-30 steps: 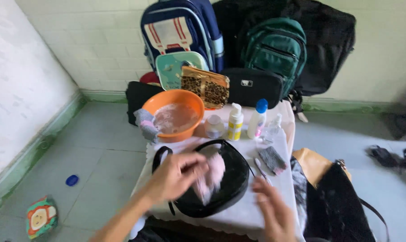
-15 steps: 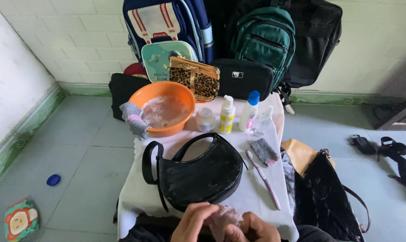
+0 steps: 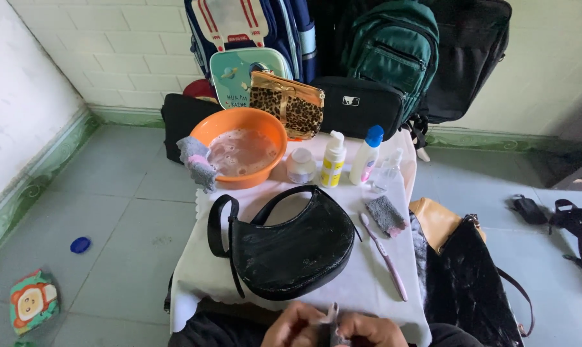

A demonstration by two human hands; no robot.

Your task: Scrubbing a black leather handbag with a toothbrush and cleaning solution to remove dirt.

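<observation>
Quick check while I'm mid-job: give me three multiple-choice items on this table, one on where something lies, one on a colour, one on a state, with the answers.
1. Where does the toothbrush lie?
A. right of the black handbag
B. inside the basin
C. on the floor

2. What colour is the basin?
A. blue
B. orange
C. white

3. What are the hands doing?
A. resting apart on the table
B. together at the near table edge, pinching a small grey item
C. lifting the handbag

Answers: 1 A, it lies on the white cloth beside the bag. 2 B, orange rim, soapy water inside. 3 B, the left hand and right hand meet around the small grey item.
</observation>
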